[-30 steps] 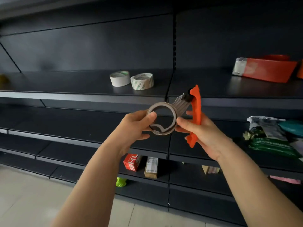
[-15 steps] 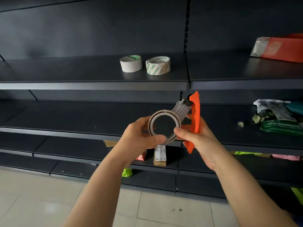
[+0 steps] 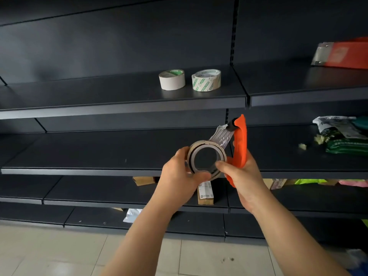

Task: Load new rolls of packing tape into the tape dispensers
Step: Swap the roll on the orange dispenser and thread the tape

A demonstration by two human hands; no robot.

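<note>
I hold an orange tape dispenser upright in my right hand, in front of the dark shelves. My left hand grips a nearly used-up tape core that sits at the dispenser. A crumpled strip of clear tape runs from the core up to the dispenser's black roller. Two new tape rolls stand on the upper shelf: a white one and one with green print. Another orange dispenser lies on the upper shelf at the far right.
Dark metal shelving fills the view. Green and white packets lie on the middle shelf at the right. Small cardboard boxes stand on a lower shelf behind my hands. Tiled floor is below.
My head has turned, so the shelves shifted in view. My left hand now wraps further around the tape core, and the core has turned to face me more.
</note>
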